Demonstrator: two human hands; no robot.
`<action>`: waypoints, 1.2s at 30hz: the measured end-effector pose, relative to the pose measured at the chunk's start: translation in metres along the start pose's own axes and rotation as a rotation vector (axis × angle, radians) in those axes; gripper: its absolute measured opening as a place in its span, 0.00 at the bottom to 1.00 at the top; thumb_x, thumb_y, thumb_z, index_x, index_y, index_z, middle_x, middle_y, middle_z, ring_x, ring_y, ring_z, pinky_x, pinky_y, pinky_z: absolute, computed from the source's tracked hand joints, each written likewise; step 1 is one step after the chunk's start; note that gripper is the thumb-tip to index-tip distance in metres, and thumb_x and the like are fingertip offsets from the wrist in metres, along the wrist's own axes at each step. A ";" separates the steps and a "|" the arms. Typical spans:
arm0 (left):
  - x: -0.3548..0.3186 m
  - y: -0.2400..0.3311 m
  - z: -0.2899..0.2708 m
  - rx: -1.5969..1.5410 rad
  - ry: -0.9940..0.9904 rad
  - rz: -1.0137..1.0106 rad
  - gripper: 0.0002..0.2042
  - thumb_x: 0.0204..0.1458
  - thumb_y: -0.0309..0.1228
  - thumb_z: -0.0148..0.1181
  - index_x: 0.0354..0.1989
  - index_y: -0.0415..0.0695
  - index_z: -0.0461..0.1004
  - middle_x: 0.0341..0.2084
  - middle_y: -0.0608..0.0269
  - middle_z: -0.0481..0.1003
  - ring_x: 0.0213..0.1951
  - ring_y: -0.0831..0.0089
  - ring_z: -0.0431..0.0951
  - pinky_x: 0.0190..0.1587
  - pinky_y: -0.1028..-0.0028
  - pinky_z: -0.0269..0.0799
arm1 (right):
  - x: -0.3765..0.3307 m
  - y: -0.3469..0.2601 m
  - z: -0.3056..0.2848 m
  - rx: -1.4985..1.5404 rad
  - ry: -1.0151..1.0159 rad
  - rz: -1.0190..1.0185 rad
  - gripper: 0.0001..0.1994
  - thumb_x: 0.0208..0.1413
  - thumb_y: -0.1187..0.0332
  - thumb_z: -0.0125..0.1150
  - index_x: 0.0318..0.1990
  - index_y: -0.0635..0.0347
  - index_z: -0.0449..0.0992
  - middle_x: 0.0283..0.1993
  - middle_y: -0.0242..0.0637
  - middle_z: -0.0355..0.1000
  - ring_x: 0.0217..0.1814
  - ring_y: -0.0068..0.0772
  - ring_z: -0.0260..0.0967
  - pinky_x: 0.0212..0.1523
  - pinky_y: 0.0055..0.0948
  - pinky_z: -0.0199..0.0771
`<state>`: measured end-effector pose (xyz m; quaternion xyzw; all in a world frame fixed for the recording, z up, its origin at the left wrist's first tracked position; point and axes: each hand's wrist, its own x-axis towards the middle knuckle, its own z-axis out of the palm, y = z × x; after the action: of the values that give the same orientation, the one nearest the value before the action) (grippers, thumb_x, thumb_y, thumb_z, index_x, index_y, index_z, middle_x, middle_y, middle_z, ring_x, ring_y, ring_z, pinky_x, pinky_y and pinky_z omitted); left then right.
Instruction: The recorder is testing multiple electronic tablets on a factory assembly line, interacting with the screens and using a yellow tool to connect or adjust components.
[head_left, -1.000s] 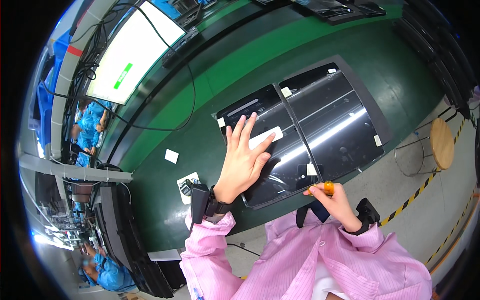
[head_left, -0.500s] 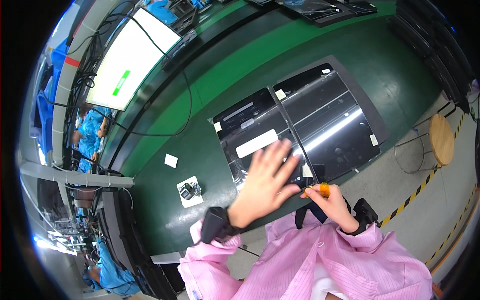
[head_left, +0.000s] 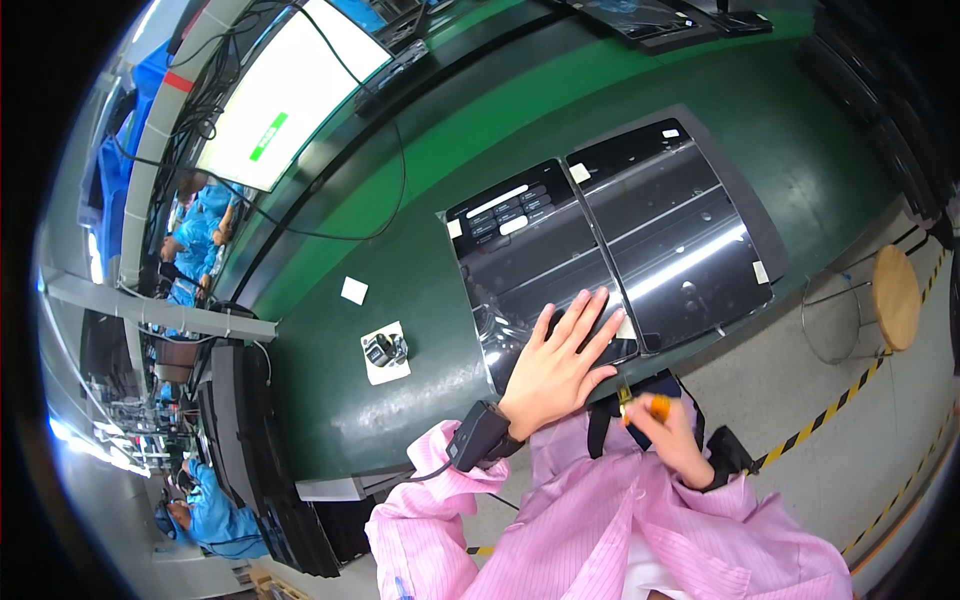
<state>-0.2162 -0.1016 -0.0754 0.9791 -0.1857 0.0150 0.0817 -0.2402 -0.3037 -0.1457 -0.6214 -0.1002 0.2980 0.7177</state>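
Left hand [head_left: 560, 365] moved back from mid-air, now flat, fingers spread, on near edge of glossy black rectangular panel [head_left: 535, 265] lying on green workbench [head_left: 420, 170]. Right hand [head_left: 668, 432] pinches small orange-handled tool [head_left: 655, 405] just below.

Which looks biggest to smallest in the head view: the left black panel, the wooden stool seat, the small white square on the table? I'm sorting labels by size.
1. Left black panel, clearly largest.
2. Wooden stool seat, though fisheye bending near the rim makes its size less sure.
3. Small white square, smallest.
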 end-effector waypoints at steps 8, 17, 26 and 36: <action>0.014 0.033 0.010 -0.044 0.125 0.096 0.29 0.52 0.38 0.54 0.64 0.50 0.55 0.63 0.57 0.54 0.65 0.60 0.53 0.62 0.55 0.49 | -0.010 -0.039 -0.089 -0.082 0.681 -0.334 0.14 0.63 0.61 0.44 0.27 0.57 0.67 0.19 0.19 0.53 0.21 0.10 0.45 0.22 0.18 0.43; 0.052 -0.008 0.028 0.130 0.169 0.045 0.28 0.52 0.39 0.52 0.64 0.57 0.54 0.64 0.62 0.53 0.64 0.63 0.55 0.60 0.51 0.53 | 0.107 -0.084 -0.168 -0.621 0.742 -0.457 0.22 0.65 0.55 0.39 0.32 0.67 0.70 0.26 0.36 0.69 0.31 0.27 0.63 0.36 0.25 0.61; 0.082 -0.151 -0.007 0.188 0.137 -0.178 0.28 0.51 0.29 0.54 0.63 0.55 0.56 0.65 0.68 0.50 0.66 0.65 0.50 0.57 0.38 0.47 | 0.244 -0.120 -0.107 -0.582 0.389 -0.507 0.21 0.64 0.59 0.41 0.51 0.72 0.68 0.28 0.41 0.72 0.34 0.34 0.71 0.41 0.29 0.67; 0.132 -0.295 -0.016 0.195 0.177 -0.238 0.28 0.53 0.30 0.53 0.63 0.57 0.54 0.65 0.70 0.51 0.66 0.66 0.50 0.57 0.36 0.47 | 0.406 -0.120 -0.077 -0.565 0.314 -0.611 0.19 0.64 0.62 0.40 0.50 0.73 0.66 0.31 0.40 0.72 0.42 0.34 0.70 0.49 0.28 0.64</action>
<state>0.0148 0.1239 -0.0971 0.9923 -0.0583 0.1095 0.0034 0.1609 -0.1496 -0.1397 -0.7728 -0.2464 -0.0648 0.5813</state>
